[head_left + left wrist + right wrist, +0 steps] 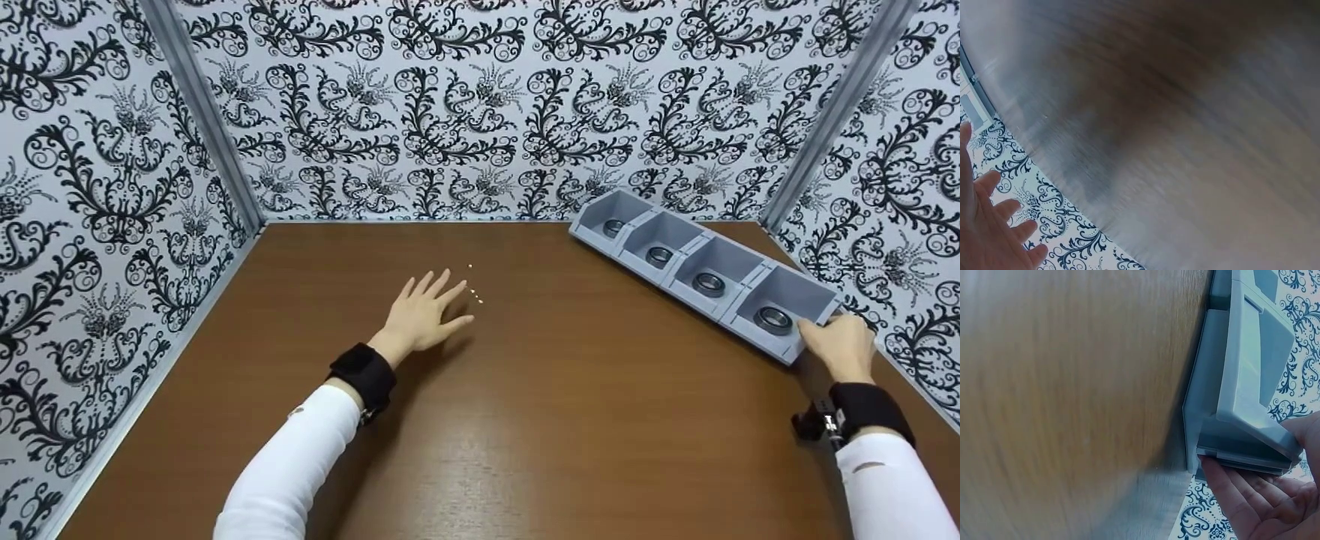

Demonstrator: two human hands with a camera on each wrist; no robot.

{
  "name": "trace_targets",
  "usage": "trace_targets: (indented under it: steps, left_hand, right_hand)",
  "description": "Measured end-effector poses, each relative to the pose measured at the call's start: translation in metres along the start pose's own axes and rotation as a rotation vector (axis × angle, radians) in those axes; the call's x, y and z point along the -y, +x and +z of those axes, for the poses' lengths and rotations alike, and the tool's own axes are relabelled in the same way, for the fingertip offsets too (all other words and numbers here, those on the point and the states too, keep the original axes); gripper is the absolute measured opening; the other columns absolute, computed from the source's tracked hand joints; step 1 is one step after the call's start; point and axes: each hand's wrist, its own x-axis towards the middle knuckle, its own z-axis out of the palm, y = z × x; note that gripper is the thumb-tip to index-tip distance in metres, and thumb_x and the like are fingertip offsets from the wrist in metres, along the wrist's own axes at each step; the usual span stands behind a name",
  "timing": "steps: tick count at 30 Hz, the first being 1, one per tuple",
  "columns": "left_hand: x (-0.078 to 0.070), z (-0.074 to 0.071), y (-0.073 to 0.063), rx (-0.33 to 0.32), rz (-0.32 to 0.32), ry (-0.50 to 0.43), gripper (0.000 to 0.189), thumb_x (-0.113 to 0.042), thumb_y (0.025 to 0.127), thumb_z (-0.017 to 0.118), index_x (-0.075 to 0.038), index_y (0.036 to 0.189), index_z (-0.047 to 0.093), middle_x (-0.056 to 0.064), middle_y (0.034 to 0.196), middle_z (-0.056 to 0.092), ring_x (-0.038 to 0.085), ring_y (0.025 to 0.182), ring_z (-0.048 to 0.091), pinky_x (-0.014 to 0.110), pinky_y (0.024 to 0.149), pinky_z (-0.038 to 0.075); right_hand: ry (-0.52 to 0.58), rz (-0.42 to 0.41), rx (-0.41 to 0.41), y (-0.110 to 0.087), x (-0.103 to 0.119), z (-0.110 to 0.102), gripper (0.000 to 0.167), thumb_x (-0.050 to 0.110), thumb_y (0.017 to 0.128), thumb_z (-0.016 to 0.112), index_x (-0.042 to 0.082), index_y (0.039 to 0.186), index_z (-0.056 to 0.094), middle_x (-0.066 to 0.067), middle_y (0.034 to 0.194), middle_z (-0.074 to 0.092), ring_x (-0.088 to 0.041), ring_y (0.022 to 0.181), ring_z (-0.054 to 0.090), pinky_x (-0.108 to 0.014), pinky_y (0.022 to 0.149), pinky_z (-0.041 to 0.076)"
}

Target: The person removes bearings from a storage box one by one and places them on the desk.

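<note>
Black-on-white scrollwork walls (480, 112) rise around my work area on the left, at the back and on the right, with grey posts (201, 105) at the corners. Below them spreads the brown table (570, 420), its wood sheen catching light toward my side.

The grey four-compartment tray (724, 261) is at the far right of the table, running diagonally from the back edge down toward my right side. I cannot tell whether its base lies flat along its whole length.

White sleeves (289, 465) cover both my forearms. With my right hand (841, 346) I hold the tray by its near end: my thumb bears on the rim at the corner, and my fingers curl against the outside of that end. My left hand (421, 315) is spread wide, palm down, over the left-centre of the table, well apart from the tray and gripping nothing; I cannot tell whether it touches the wood. A black wristband (364, 375) wraps each wrist.

Each compartment has one dark ring (772, 320) in it, a paler band showing within. Smallest of all, a few whitish specks (475, 293) show just beside my left fingertips.
</note>
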Motion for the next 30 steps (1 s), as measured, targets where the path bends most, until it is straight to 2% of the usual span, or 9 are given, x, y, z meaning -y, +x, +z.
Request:
trace_targets:
  steps: [3, 10, 15, 17, 18, 21, 24, 26, 30]
  left_hand:
    - [0.0006, 0.0008, 0.0002, 0.002, 0.000, -0.003, 0.072, -0.060, 0.104, 0.049, -0.022, 0.163, 0.039, 0.012, 0.171, 0.027, 0.039, 0.157, 0.022, 0.057, 0.125, 0.015]
    - [-0.0005, 0.0007, 0.0004, 0.005, 0.003, -0.004, 0.071, -0.060, 0.104, 0.049, -0.022, 0.163, 0.040, 0.012, 0.171, 0.027, 0.038, 0.157, 0.021, 0.057, 0.125, 0.015]
    - [-0.0032, -0.0009, 0.0019, 0.026, 0.003, -0.009, 0.071, -0.061, 0.104, 0.047, -0.022, 0.164, 0.038, 0.011, 0.172, 0.026, 0.038, 0.158, 0.020, 0.056, 0.126, 0.014]
    - [-0.0040, -0.0008, 0.0026, 0.034, 0.005, -0.007, 0.072, -0.062, 0.105, 0.046, -0.023, 0.164, 0.038, 0.011, 0.172, 0.025, 0.038, 0.158, 0.020, 0.057, 0.126, 0.014]
    - [-0.0043, -0.0007, 0.0030, 0.036, 0.005, -0.009, 0.072, -0.062, 0.105, 0.046, -0.022, 0.164, 0.038, 0.011, 0.172, 0.025, 0.038, 0.158, 0.020, 0.056, 0.126, 0.014]
    - [-0.0049, -0.0004, 0.0038, 0.034, 0.005, -0.012, 0.071, -0.062, 0.105, 0.045, -0.022, 0.164, 0.039, 0.011, 0.172, 0.026, 0.038, 0.157, 0.021, 0.057, 0.125, 0.015]
    - [-0.0058, -0.0004, 0.0046, 0.028, 0.006, -0.019, 0.071, -0.062, 0.105, 0.046, -0.022, 0.164, 0.039, 0.013, 0.171, 0.027, 0.038, 0.157, 0.022, 0.056, 0.125, 0.015]
    - [-0.0064, -0.0005, 0.0050, 0.027, 0.007, -0.030, 0.071, -0.061, 0.105, 0.046, -0.021, 0.163, 0.040, 0.014, 0.171, 0.028, 0.038, 0.157, 0.023, 0.056, 0.125, 0.016]
    - [-0.0079, -0.0011, 0.0054, 0.031, 0.002, -0.047, 0.071, -0.060, 0.105, 0.047, -0.020, 0.163, 0.040, 0.014, 0.171, 0.027, 0.038, 0.157, 0.022, 0.056, 0.126, 0.015]
  right_hand:
    - [-0.002, 0.001, 0.005, 0.0001, -0.0007, 0.0001, 0.048, 0.027, 0.090, 0.061, 0.015, 0.050, 0.039, -0.001, 0.052, 0.046, -0.029, 0.062, 0.048, -0.038, 0.058, 0.038]
    - [0.003, 0.010, 0.038, 0.0001, -0.0006, -0.0017, 0.045, 0.027, 0.092, 0.064, 0.012, 0.054, 0.046, -0.007, 0.059, 0.057, -0.036, 0.069, 0.056, -0.041, 0.062, 0.041]
    - [-0.002, 0.003, 0.048, 0.0015, -0.0032, -0.0003, 0.046, 0.028, 0.093, 0.064, 0.013, 0.053, 0.045, -0.001, 0.052, 0.051, -0.028, 0.060, 0.051, -0.039, 0.061, 0.039]
    - [-0.003, -0.001, 0.047, 0.0019, -0.0043, 0.0004, 0.045, 0.028, 0.093, 0.064, 0.012, 0.054, 0.047, -0.001, 0.051, 0.049, -0.024, 0.057, 0.048, -0.037, 0.060, 0.038]
    - [0.000, -0.005, 0.043, 0.0015, -0.0046, 0.0007, 0.045, 0.028, 0.093, 0.064, 0.004, 0.057, 0.051, -0.008, 0.053, 0.054, -0.028, 0.059, 0.051, -0.039, 0.060, 0.039]
    - [0.005, -0.005, 0.049, 0.0003, -0.0051, 0.0008, 0.047, 0.028, 0.094, 0.064, -0.018, 0.083, 0.062, -0.035, 0.081, 0.066, -0.047, 0.074, 0.060, -0.051, 0.071, 0.047]
    - [0.008, -0.011, 0.061, -0.0011, -0.0055, 0.0008, 0.058, 0.027, 0.095, 0.063, -0.027, 0.117, 0.057, -0.047, 0.121, 0.058, -0.063, 0.102, 0.058, -0.065, 0.090, 0.046]
    - [-0.003, -0.020, 0.058, -0.0008, -0.0059, 0.0017, 0.054, 0.027, 0.095, 0.061, -0.026, 0.108, 0.060, -0.046, 0.115, 0.061, -0.062, 0.099, 0.058, -0.063, 0.087, 0.048]
    - [0.000, -0.063, 0.034, -0.0006, -0.0066, 0.0041, 0.044, 0.026, 0.094, 0.062, -0.015, 0.078, 0.064, -0.041, 0.100, 0.067, -0.051, 0.084, 0.062, -0.047, 0.068, 0.047]
